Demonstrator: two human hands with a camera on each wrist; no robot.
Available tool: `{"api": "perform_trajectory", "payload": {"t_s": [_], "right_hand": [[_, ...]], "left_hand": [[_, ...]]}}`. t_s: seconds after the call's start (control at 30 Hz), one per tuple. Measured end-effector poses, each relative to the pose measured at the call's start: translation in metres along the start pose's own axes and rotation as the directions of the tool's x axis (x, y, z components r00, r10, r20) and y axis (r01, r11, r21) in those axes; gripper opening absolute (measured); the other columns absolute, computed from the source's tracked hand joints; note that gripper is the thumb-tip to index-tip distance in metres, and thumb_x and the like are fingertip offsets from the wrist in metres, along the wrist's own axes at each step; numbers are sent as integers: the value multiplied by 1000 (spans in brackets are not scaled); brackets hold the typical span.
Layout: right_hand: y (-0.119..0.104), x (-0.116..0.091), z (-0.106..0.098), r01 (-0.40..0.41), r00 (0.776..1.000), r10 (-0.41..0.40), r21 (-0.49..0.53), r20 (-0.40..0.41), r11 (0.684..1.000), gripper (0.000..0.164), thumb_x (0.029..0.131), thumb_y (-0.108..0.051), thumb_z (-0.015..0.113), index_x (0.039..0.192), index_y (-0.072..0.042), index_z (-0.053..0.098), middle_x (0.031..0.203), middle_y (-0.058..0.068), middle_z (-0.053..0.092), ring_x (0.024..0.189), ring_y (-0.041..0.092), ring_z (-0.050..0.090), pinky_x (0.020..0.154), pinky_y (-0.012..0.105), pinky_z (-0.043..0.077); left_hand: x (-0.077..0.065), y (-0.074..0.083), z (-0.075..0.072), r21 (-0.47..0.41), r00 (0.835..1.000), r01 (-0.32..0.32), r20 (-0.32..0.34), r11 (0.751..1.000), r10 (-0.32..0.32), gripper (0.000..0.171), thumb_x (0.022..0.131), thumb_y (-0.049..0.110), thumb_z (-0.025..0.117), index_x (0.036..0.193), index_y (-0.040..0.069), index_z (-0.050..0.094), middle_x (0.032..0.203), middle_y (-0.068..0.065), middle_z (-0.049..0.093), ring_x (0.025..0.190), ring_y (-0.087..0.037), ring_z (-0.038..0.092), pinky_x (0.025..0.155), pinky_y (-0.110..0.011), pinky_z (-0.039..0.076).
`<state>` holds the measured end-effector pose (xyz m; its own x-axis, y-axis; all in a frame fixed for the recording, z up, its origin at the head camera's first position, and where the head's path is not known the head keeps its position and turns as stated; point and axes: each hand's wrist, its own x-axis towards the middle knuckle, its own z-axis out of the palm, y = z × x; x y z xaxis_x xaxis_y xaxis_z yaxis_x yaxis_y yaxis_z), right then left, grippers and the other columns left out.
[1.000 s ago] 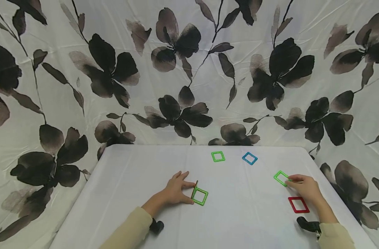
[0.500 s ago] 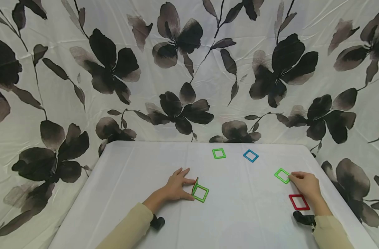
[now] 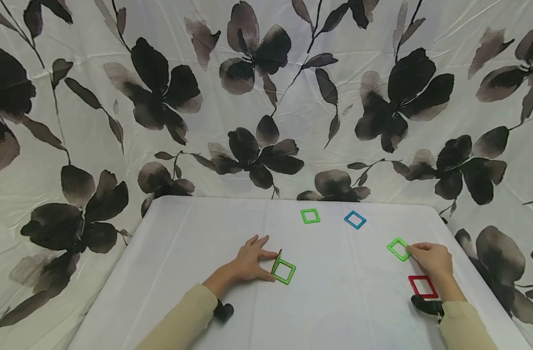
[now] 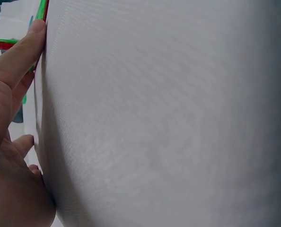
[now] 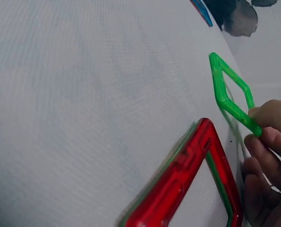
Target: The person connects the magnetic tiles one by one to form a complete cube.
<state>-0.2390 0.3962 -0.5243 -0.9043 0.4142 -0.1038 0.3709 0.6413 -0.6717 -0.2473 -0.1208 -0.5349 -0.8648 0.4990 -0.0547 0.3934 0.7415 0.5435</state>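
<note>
In the head view, my left hand (image 3: 251, 260) holds an upright red-and-green square magnetic tile (image 3: 276, 262) by its edges, between thumb and index finger. This tile stands along the left side of a flat green square tile (image 3: 285, 272), touching it. My right hand (image 3: 435, 260) pinches another green square tile (image 3: 399, 249) at its near right corner. The right wrist view shows that green tile (image 5: 219, 85) tilted and raised off the table, its shadow below. A red square tile (image 5: 173, 182) lies just nearer than the right hand. In the left wrist view, the index finger (image 4: 24, 49) touches a tile edge.
Toward the back of the white table (image 3: 196, 233) lie a green square tile (image 3: 310, 216) and a blue square tile (image 3: 355, 220). A floral cloth (image 3: 257, 97) hangs behind the table. Black wrist devices (image 3: 427, 305) sit by both sleeves.
The right wrist has shifted slightly forward and left, and its fingers are drawn closer on the green tile's corner. The upright tile at the left hand shows slightly more green face. The head view drifts a little.
</note>
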Motion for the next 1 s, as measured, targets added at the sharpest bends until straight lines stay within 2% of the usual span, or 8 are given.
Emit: {"api": "perform_trajectory", "payload": {"t_s": [0.1, 0.2, 0.37, 0.43, 0.57, 0.67, 0.87, 1.0], "right_hand": [[-4, -2, 1, 11, 999, -16, 168, 30, 986, 51, 88, -38, 70, 114, 6, 65, 82, 6, 69, 68, 15, 61, 55, 29, 49], [-12, -7, 3, 37, 996, -61, 331, 62, 943, 51, 89, -33, 71, 118, 7, 60, 76, -3, 68, 64, 11, 65, 55, 28, 53], [-30, -19, 8, 120, 982, -174, 470, 72, 875, 49, 89, -25, 73, 117, 12, 59, 78, -8, 70, 68, 8, 68, 61, 27, 56], [-38, -24, 11, 150, 973, -217, 498, 79, 854, 49, 89, -23, 74, 117, 14, 58, 81, -5, 71, 70, 8, 68, 62, 26, 56], [-53, -32, 21, 208, 953, -289, 503, 89, 839, 48, 89, -21, 74, 116, 15, 59, 87, 3, 72, 72, 9, 68, 64, 27, 56], [-66, -38, 31, 223, 945, -312, 506, 98, 833, 46, 88, -20, 74, 114, 15, 60, 87, 4, 73, 72, 10, 68, 62, 27, 56], [-91, -50, 49, 240, 919, -371, 551, 136, 799, 42, 87, -16, 75, 111, 15, 62, 88, 9, 72, 72, 13, 68, 62, 29, 56], [-102, -57, 63, 255, 905, -394, 536, 161, 805, 39, 85, -19, 78, 107, 11, 66, 89, 11, 72, 73, 19, 69, 63, 31, 57]], "left_hand": [[0, 0, 0, 10, 1000, 16, 10, 1000, -16, 71, 65, 54, 86, 128, 27, 66, 157, -7, 26, 144, -38, 9, 108, -62, 19], [1, -1, -1, 12, 1000, 20, 15, 1000, -20, 71, 64, 54, 86, 128, 28, 66, 158, -6, 25, 145, -37, 9, 108, -62, 19], [1, -3, 0, -3, 1000, 6, 9, 1000, -6, 71, 64, 54, 86, 127, 27, 67, 157, -8, 26, 144, -39, 9, 107, -63, 20], [1, -2, 0, -8, 1000, 8, 13, 1000, -8, 71, 64, 54, 86, 127, 27, 67, 157, -7, 26, 144, -38, 9, 108, -63, 19], [1, -2, 1, -17, 1000, 5, 10, 1000, -5, 70, 64, 53, 86, 126, 27, 67, 157, -7, 26, 144, -38, 8, 107, -63, 19], [1, -2, 1, -14, 1000, 6, 9, 1000, -6, 70, 64, 53, 86, 126, 27, 67, 158, -7, 25, 145, -38, 8, 108, -63, 18], [2, -2, 0, 0, 1000, 2, 3, 1000, -2, 70, 64, 54, 86, 126, 27, 68, 157, -8, 26, 144, -38, 9, 108, -62, 19], [1, -1, -1, -3, 1000, 9, 9, 1000, -9, 70, 63, 54, 86, 125, 27, 68, 157, -8, 26, 144, -38, 9, 108, -62, 18]]}}
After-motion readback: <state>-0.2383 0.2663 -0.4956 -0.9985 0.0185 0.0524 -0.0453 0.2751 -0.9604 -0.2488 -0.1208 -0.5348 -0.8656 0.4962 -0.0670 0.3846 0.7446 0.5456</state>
